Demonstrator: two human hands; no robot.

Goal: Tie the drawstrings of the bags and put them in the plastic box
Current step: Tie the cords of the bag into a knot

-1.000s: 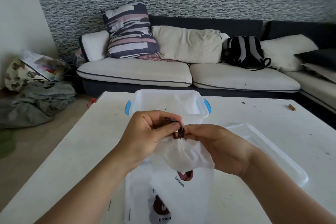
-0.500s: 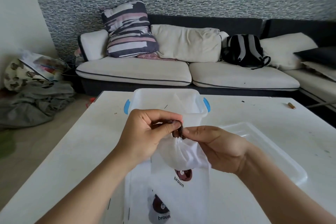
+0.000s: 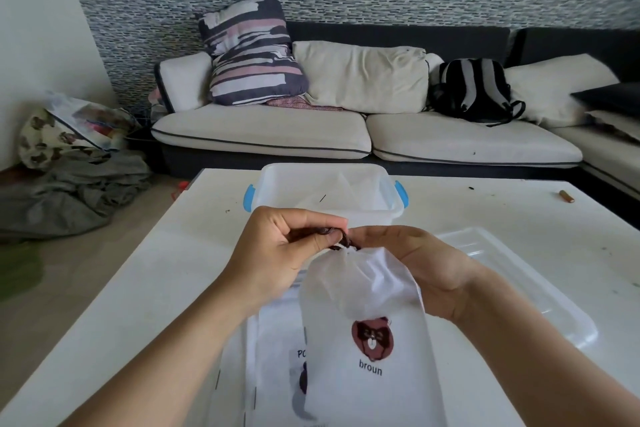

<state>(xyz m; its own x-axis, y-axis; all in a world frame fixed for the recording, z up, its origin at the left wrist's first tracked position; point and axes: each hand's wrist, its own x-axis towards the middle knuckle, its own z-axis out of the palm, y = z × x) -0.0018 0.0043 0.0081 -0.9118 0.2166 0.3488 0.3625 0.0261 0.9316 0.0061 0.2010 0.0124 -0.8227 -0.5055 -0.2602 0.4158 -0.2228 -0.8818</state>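
A white drawstring bag [image 3: 367,350] with a brown bear print and the word "broun" is held up above the table, its mouth gathered tight. My left hand [image 3: 277,253] pinches the dark brown drawstring [image 3: 341,239] at the gathered neck. My right hand [image 3: 419,263] grips the neck from the right, its fingertips meeting the left hand's at the cord. More white bags [image 3: 277,374] lie flat on the table under the held one. The clear plastic box [image 3: 325,191] with blue latches stands just beyond my hands, with white bag material inside.
The box's clear lid [image 3: 526,288] lies flat on the white table [image 3: 138,288] to the right. A small brown object [image 3: 566,196] lies at the far right of the table. Beyond the table stands a sofa [image 3: 311,132] with cushions and a backpack [image 3: 474,90].
The bag has risen and tilted so the bear print shows fully. Both hands stayed together at the neck, working the cord; the camera dipped slightly.
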